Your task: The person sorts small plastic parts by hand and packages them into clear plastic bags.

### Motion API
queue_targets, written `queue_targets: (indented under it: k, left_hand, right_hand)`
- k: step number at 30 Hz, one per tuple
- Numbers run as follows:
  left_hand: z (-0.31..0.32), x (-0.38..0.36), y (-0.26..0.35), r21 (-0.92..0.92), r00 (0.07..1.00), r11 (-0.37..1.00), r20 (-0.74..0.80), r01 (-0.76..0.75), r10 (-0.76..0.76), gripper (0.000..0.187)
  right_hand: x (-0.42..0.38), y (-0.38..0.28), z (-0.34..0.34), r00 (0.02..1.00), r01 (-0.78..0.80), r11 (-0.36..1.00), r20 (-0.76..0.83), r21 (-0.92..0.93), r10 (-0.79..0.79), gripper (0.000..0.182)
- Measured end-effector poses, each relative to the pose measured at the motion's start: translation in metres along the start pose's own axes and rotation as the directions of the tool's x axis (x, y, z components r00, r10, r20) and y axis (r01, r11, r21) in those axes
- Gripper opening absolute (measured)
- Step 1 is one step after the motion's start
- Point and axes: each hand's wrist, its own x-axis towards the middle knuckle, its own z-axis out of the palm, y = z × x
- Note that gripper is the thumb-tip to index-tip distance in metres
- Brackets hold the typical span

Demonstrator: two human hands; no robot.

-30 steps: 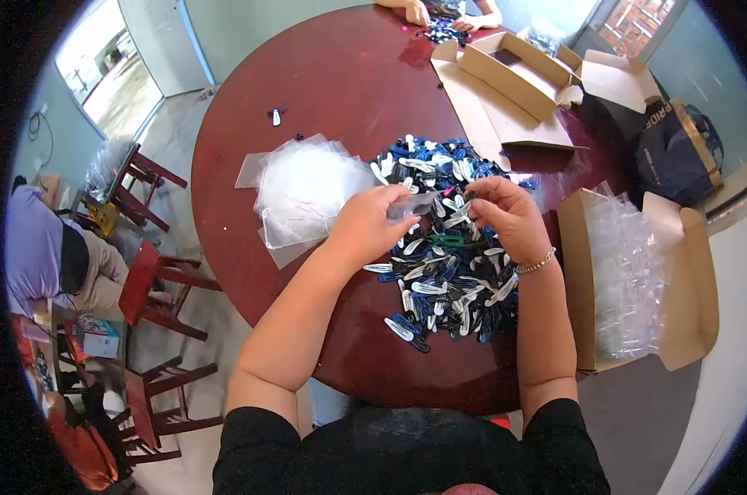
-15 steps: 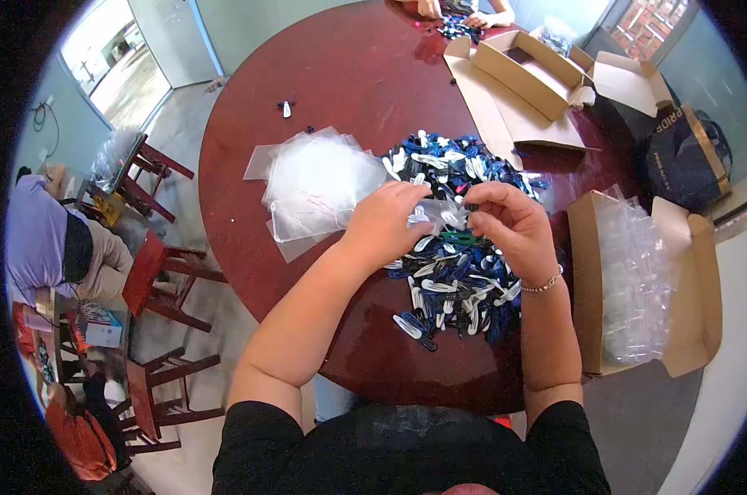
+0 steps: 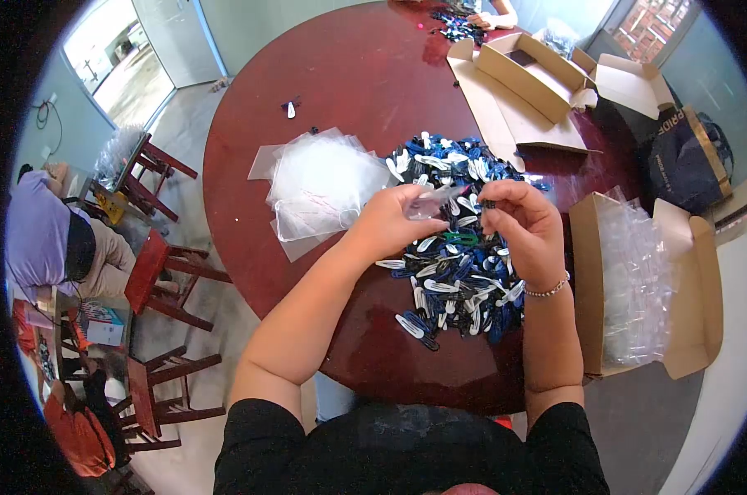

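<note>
A clear plastic bag (image 3: 431,204) is pinched in my left hand (image 3: 390,221), its mouth facing right. Just to the right, my right hand (image 3: 524,221) has thumb and fingertips closed on a small dark hair clip (image 3: 488,204), close to the bag but apart from it. Beneath both hands spreads a pile of snap hair clips (image 3: 464,285) in white, navy and black. Within that pile lies a green clip (image 3: 460,238). Left of my left hand rests a stack of clear flat bags (image 3: 320,177).
An open carton (image 3: 586,289) of filled clear bags stands at the right. Flattened and open cardboard boxes (image 3: 522,78) lie at the back right. One clip (image 3: 291,110) sits alone on the red table (image 3: 250,214). Across it are another person's hand (image 3: 479,20) and small pieces.
My left hand has shifted slightly right and turned, with the bag lifted and tilted toward my right hand. My right hand still pinches the dark clip. The view has moved a little.
</note>
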Motion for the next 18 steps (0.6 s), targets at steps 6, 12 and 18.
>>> queue_targets:
  k: [6,12,18]
  left_hand:
    - [-0.005,-0.003,0.009,-0.432,0.97,0.892,0.241,0.132,-0.027,0.049]
    - [0.002,-0.005,0.009,-0.367,0.922,0.926,0.383,0.091,0.061,0.051]
    - [0.0,-0.009,0.017,-0.337,0.915,0.939,0.397,0.075,0.069,0.055]
  right_hand:
    - [0.0,0.002,0.002,1.0,-0.014,1.0,0.005,-0.021,0.015,0.021]
    - [-0.002,0.001,0.005,0.999,0.025,0.999,0.027,0.037,-0.026,0.02]
    - [-0.002,-0.005,0.017,1.0,0.015,0.999,-0.008,-0.047,-0.015,0.021]
